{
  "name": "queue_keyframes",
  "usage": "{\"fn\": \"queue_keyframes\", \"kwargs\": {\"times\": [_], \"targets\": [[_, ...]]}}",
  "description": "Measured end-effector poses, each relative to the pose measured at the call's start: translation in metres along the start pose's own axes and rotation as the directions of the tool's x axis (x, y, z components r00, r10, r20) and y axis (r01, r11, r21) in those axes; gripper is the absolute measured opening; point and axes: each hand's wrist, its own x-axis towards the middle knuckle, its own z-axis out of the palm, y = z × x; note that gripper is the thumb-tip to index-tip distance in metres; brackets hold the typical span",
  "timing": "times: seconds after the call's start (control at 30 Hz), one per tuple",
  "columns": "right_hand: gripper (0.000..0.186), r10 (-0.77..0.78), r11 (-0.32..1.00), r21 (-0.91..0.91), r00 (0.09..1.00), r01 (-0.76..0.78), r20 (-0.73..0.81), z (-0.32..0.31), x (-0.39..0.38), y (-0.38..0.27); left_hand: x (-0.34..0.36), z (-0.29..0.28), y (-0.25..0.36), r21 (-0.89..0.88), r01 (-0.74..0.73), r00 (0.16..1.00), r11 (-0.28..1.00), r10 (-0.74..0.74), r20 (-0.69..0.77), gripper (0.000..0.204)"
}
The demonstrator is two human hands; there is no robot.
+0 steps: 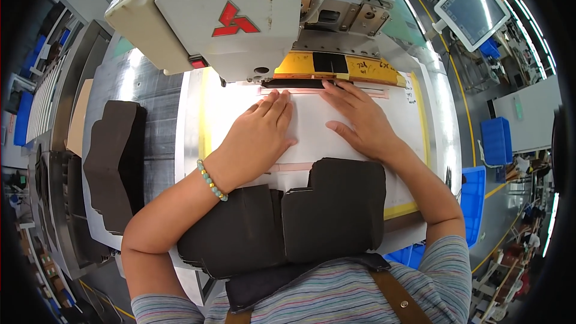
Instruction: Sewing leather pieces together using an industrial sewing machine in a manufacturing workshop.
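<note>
My left hand (258, 132) lies flat, fingers extended, on a white sheet (228, 102), fingertips at a pink guide strip (372, 92) below the white machine head (234, 42). My right hand (359, 120) rests open, thumb spread, its fingertips at the dark narrow edge (288, 83) under a yellow bar (378, 75) with black tape. A beaded bracelet circles my left wrist. Dark flat cut pieces in two piles (228, 228) (333, 210) lie near my body, below my hands.
Another dark stack (114, 162) sits on the metal surface (129, 72) at left. A screen (472, 9) stands at the upper right, and blue bins (495, 141) are at right. Metal racks (45, 78) and a cardboard sheet (81, 111) are beyond the table's left side.
</note>
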Motion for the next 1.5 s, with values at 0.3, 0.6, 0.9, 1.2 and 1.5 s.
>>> {"fn": "queue_keyframes", "kwargs": {"times": [0.3, 0.6, 0.9, 1.2, 1.5], "targets": [[0.061, 0.007, 1.0, 0.004, 1.0, -0.007, -0.008, 0.002, 0.001, 0.001, 0.002, -0.001, -0.001, 0.0, 0.094, 0.995, 0.996, -0.094, 0.015, 0.073], [0.067, -0.004, 1.0, -0.019, 1.0, 0.004, 0.003, 0.002, -0.002, 0.001, 0.003, 0.004, -0.002, -0.072, 0.14, 0.99, 0.988, -0.138, 0.034, 0.074], [0.069, -0.006, 1.0, 0.003, 1.0, 0.006, -0.007, 0.004, -0.004, 0.0, 0.005, 0.005, -0.001, -0.136, 0.16, 0.987, 0.978, -0.163, -0.008, 0.072], [0.07, -0.034, 0.999, -0.003, 0.999, 0.034, -0.003, 0.007, -0.004, 0.004, 0.008, 0.004, 0.0, -0.119, 0.16, 0.987, 0.98, -0.163, -0.013, 0.069], [0.059, -0.056, 0.998, -0.042, 0.995, 0.052, -0.087, 0.007, -0.009, 0.001, 0.008, 0.002, -0.002, -0.148, 0.167, 0.984, 0.975, -0.173, -0.027, 0.066]]}}
